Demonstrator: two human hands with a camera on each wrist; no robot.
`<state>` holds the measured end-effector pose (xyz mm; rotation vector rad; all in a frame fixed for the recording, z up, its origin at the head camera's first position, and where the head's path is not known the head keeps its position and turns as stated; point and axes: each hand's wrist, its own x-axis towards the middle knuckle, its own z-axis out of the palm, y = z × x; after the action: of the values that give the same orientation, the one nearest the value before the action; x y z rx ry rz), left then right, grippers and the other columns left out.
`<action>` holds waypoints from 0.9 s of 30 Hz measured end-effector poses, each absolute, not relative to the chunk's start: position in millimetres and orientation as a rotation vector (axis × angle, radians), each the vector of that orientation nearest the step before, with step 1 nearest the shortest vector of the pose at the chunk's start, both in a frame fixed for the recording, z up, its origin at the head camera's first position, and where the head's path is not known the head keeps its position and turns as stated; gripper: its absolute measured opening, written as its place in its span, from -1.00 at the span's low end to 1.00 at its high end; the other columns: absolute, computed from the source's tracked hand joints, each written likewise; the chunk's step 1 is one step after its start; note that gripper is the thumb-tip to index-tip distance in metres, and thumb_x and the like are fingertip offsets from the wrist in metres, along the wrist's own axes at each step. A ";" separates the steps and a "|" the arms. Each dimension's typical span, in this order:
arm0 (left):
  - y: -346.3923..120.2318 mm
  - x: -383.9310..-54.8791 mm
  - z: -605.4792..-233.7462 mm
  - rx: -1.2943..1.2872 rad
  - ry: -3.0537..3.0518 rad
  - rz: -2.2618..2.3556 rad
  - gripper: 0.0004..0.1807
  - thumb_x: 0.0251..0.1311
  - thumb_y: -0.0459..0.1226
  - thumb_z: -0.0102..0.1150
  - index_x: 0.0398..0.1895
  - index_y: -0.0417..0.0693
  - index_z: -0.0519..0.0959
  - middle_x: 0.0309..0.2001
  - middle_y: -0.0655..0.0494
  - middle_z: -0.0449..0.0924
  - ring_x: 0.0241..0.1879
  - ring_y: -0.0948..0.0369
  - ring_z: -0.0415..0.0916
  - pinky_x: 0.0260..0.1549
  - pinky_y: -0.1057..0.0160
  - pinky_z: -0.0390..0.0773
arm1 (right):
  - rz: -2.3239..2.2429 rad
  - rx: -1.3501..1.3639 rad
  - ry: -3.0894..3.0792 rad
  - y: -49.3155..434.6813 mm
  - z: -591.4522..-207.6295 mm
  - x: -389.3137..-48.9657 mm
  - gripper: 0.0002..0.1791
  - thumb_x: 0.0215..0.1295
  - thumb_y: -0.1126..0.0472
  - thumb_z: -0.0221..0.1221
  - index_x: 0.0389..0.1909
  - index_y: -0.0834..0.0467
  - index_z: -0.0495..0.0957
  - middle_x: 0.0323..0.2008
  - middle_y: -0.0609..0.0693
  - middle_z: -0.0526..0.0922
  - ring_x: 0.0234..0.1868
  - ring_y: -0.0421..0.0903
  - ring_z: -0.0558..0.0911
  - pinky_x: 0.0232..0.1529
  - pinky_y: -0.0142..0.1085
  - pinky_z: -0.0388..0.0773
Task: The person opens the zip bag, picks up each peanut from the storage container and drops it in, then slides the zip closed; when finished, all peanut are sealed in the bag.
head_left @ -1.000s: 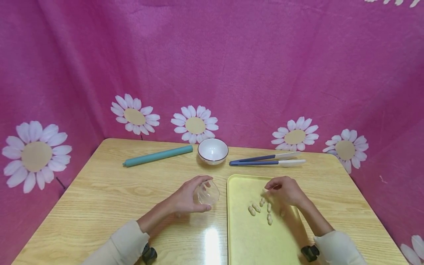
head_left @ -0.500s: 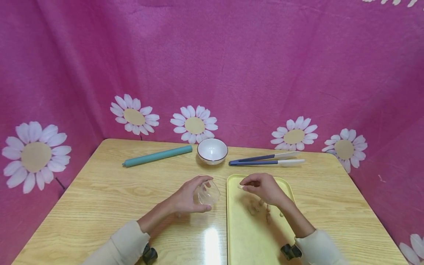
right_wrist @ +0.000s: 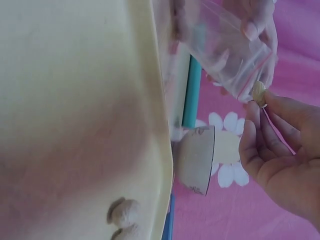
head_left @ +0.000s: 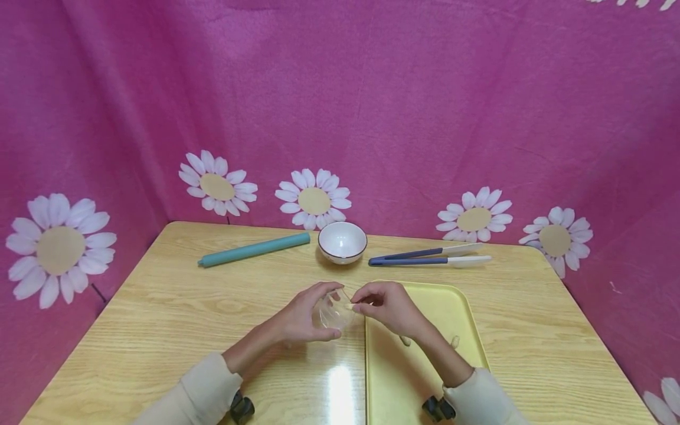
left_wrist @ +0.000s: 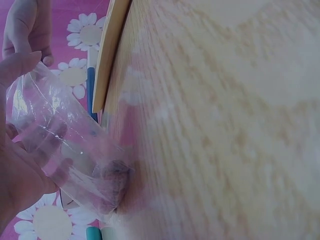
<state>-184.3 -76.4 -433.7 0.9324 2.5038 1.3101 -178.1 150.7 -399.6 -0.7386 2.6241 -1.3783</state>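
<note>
My left hand (head_left: 303, 317) holds a clear plastic zip bag (head_left: 336, 316) with its mouth spread towards the right, thumb and fingers around it. In the left wrist view something brownish shows at the bag's (left_wrist: 82, 155) low end, too blurred to name. At the bag's mouth, my right hand (head_left: 390, 306) pinches a peanut (right_wrist: 258, 93) in its shell between thumb and fingertips. Under the right forearm, unshelled peanuts (head_left: 405, 340) lie on a yellow tray (head_left: 457, 304); the arm hides some of them.
Behind the hands stands a white bowl (head_left: 342, 242) with a dark rim. To its left lies a teal stick-like roll (head_left: 255, 249), to its right blue-and-white tongs (head_left: 425, 258). A pink flowered curtain (head_left: 372, 118) encloses the wooden table (head_left: 239, 301).
My right hand has moved left from above the peanuts on the tray to the bag's mouth, carrying a peanut. The left hand and bag have stayed nearly still.
</note>
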 end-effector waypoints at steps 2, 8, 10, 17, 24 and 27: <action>-76.1 -184.3 -433.6 0.930 2.501 1.309 -0.11 -0.09 -0.10 0.43 0.34 -0.04 0.24 0.09 0.08 0.46 0.07 0.10 0.42 0.11 0.01 0.39 | -1.384 -0.753 2.619 148.1 -400.4 -176.9 -0.87 0.16 0.28 0.27 -0.30 0.25 0.67 -0.37 0.07 0.70 -0.36 -0.28 0.57 -0.29 -0.45 0.55; -75.6 -183.9 -432.9 0.932 2.512 1.296 -0.12 -0.09 -0.09 0.43 0.34 -0.04 0.24 0.08 0.05 0.47 0.08 0.11 0.41 0.12 0.00 0.38 | -1.380 -0.773 2.612 150.9 -399.6 -174.4 -0.85 0.16 0.26 0.28 -0.29 0.26 0.66 -0.36 0.06 0.70 -0.33 -0.27 0.59 -0.25 -0.44 0.56; -75.6 -183.6 -432.6 0.938 2.514 1.296 -0.12 -0.10 -0.09 0.42 0.34 -0.05 0.24 0.08 0.03 0.47 0.07 0.11 0.42 0.12 -0.01 0.38 | -1.375 -0.761 2.616 155.2 -398.8 -173.9 -0.86 0.16 0.26 0.28 -0.30 0.26 0.66 -0.36 0.05 0.70 -0.33 -0.29 0.60 -0.23 -0.44 0.56; -75.3 -183.3 -433.3 0.908 2.516 1.301 -0.13 -0.12 -0.12 0.44 0.33 0.00 0.26 0.07 0.05 0.47 0.07 0.17 0.40 0.14 0.00 0.37 | -1.335 -0.669 2.661 178.1 -401.9 -172.7 -0.87 0.15 0.28 0.28 -0.31 0.25 0.66 -0.37 0.04 0.71 -0.35 -0.30 0.59 -0.29 -0.44 0.54; -75.7 -184.1 -434.3 0.945 2.538 1.290 -0.13 -0.11 -0.14 0.44 0.33 -0.06 0.26 0.07 0.00 0.49 0.12 0.12 0.40 0.16 -0.03 0.36 | -1.226 -0.607 2.745 205.4 -410.5 -173.6 -0.88 0.14 0.29 0.28 -0.32 0.26 0.66 -0.37 0.03 0.71 -0.36 -0.29 0.60 -0.30 -0.45 0.55; -76.7 -184.4 -433.7 0.927 2.539 1.294 -0.13 -0.10 -0.12 0.44 0.33 -0.05 0.26 0.07 0.03 0.48 0.12 0.12 0.40 0.15 -0.04 0.36 | -1.199 -0.574 2.757 217.6 -413.4 -174.2 -0.89 0.13 0.32 0.28 -0.32 0.27 0.66 -0.38 0.05 0.71 -0.37 -0.28 0.60 -0.33 -0.45 0.54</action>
<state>-184.4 -76.7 -433.7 0.9273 2.5387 1.2939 -174.2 217.6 -413.4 -0.5740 2.7568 -1.1987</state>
